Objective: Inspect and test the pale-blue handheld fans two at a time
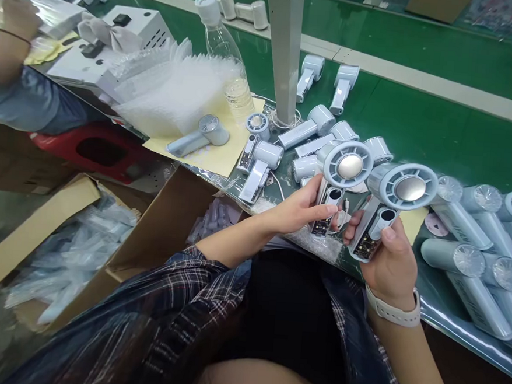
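Note:
My left hand (299,209) grips the handle of a pale blue handheld fan (344,166), its round head facing up and its small display lit. My right hand (389,261), with a white watch band at the wrist, holds a second handheld fan (403,190) by the handle, thumb on its front below the button. The two fans sit side by side above the table edge. Behind them lies a heap of several more fans (313,126) on the green table (418,127).
More fans (479,254) lie in rows at the right. A plastic bottle (224,49), bubble-wrap bags (175,93) and a grey post (286,48) stand behind. A cardboard box (147,237) of bagged items is at lower left. Another person's arm (11,52) works at far left.

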A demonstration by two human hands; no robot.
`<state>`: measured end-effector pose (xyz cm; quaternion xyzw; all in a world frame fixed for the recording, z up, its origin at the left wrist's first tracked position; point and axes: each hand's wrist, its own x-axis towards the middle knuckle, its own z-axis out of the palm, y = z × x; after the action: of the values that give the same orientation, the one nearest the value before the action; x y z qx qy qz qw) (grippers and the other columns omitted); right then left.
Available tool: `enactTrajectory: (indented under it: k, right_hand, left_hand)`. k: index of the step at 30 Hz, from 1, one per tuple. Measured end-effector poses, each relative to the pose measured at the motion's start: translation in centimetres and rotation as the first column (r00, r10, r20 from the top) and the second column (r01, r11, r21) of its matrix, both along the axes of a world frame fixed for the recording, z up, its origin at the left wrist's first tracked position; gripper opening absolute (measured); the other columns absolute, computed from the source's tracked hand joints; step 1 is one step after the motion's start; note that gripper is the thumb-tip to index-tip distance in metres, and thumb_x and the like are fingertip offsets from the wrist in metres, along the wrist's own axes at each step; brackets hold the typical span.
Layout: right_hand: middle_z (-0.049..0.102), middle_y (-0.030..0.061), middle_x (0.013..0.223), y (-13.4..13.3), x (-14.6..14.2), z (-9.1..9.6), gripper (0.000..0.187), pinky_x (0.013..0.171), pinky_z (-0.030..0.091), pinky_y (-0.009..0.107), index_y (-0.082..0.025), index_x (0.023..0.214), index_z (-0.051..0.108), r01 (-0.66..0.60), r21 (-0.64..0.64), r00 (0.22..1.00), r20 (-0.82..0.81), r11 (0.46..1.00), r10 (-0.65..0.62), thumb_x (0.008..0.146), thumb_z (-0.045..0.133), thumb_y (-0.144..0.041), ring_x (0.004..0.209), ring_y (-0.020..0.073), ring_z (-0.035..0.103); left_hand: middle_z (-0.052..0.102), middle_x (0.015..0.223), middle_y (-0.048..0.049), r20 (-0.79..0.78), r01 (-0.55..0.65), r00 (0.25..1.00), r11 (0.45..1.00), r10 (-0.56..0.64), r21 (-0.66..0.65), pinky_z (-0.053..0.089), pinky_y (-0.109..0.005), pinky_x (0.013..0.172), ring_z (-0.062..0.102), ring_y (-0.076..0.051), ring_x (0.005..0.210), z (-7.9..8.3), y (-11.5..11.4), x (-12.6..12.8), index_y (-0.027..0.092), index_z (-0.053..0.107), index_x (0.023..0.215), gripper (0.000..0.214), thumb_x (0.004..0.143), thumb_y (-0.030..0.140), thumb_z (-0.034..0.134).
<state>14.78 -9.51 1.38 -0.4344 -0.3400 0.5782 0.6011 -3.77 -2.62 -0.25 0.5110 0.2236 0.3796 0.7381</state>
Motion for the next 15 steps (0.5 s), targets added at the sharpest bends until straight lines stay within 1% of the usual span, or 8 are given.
enactTrajectory:
  k: [4, 7, 10, 12, 13, 14, 15]
  right_hand:
    - [0.069, 0.0014, 0.084, -0.4, -0.1, -0.2, 0.029, 0.05, 0.049, 0.028, -0.024, 0.105, 0.068, -0.008, -0.039, 0.998, 0.055, 0.999, 0.01, 0.088, 0.075, -0.047, 0.061, 0.0163, 0.061]
    - [0.071, 0.0023, 0.085, -0.6, 0.1, -0.4, 0.029, 0.051, 0.051, 0.029, -0.024, 0.105, 0.067, -0.017, -0.039, 0.997, 0.072, 0.999, 0.02, 0.09, 0.072, -0.049, 0.061, 0.0171, 0.063]
    - [0.071, 0.0019, 0.087, -0.4, 0.2, -0.6, 0.029, 0.05, 0.051, 0.029, -0.025, 0.106, 0.065, -0.03, -0.014, 0.994, 0.104, 0.999, 0.031, 0.093, 0.071, -0.05, 0.06, 0.0167, 0.062]
    - [0.07, 0.0007, 0.086, -0.1, -0.2, -0.8, 0.028, 0.049, 0.05, 0.029, -0.026, 0.109, 0.063, -0.037, 0.008, 0.994, 0.098, 0.999, 0.036, 0.095, 0.068, -0.05, 0.058, 0.0162, 0.06]
    - [0.07, 0.0003, 0.087, 0.1, -0.6, -0.8, 0.028, 0.049, 0.05, 0.03, -0.027, 0.112, 0.061, -0.053, 0.025, 0.996, 0.077, 0.998, 0.051, 0.096, 0.066, -0.05, 0.057, 0.0168, 0.061]
    - [0.071, 0.0001, 0.089, 0.3, -1.1, -0.7, 0.03, 0.049, 0.05, 0.031, -0.029, 0.117, 0.059, -0.081, 0.045, 0.995, 0.056, 0.996, 0.079, 0.097, 0.064, -0.051, 0.057, 0.0178, 0.061]
    - [0.072, 0.0, 0.09, 0.5, -1.7, -0.6, 0.032, 0.05, 0.051, 0.033, -0.031, 0.123, 0.057, -0.119, 0.064, 0.992, 0.056, 0.991, 0.116, 0.099, 0.061, -0.053, 0.057, 0.0193, 0.063]
  left_hand:
    - [0.066, 0.081, 0.002, -0.012, -0.024, 1.0, 1.0, 0.024, -0.017, 0.055, -0.037, 0.076, 0.068, -0.02, 0.074, 0.2, -0.1, 0.1, 0.024, 0.047, 0.118, 0.059, 0.089, 0.063, 0.08]
    - [0.066, 0.09, 0.0004, -0.003, -0.04, 0.999, 0.999, 0.039, -0.007, 0.057, -0.037, 0.075, 0.069, -0.019, 0.075, 0.4, -0.1, -0.1, 0.023, 0.048, 0.115, 0.056, 0.089, 0.061, 0.08]
    - [0.07, 0.104, -0.0048, -0.019, -0.068, 0.998, 0.998, 0.068, 0.011, 0.058, -0.037, 0.078, 0.071, -0.019, 0.081, 0.3, 0.1, -0.3, 0.022, 0.05, 0.113, 0.056, 0.087, 0.058, 0.084]
    - [0.072, 0.107, -0.0073, -0.012, -0.097, 0.995, 0.995, 0.097, -0.004, 0.059, -0.04, 0.084, 0.075, -0.023, 0.088, -0.1, 0.1, -0.4, 0.021, 0.053, 0.113, 0.06, 0.083, 0.058, 0.089]
    - [0.073, 0.105, -0.0076, 0.016, -0.1, 0.995, 0.995, 0.1, -0.017, 0.059, -0.041, 0.088, 0.075, -0.024, 0.091, -0.4, 0.1, -0.4, 0.021, 0.055, 0.112, 0.062, 0.081, 0.062, 0.09]
    - [0.073, 0.099, -0.0071, 0.06, -0.081, 0.995, 0.996, 0.083, -0.04, 0.06, -0.042, 0.089, 0.075, -0.025, 0.091, -0.7, 0.1, -0.4, 0.021, 0.057, 0.109, 0.066, 0.079, 0.07, 0.088]
    - [0.072, 0.091, -0.0059, 0.11, -0.038, 0.993, 0.997, 0.045, -0.071, 0.061, -0.042, 0.088, 0.075, -0.024, 0.086, -1.0, 0.0, -0.4, 0.02, 0.059, 0.104, 0.071, 0.077, 0.081, 0.083]
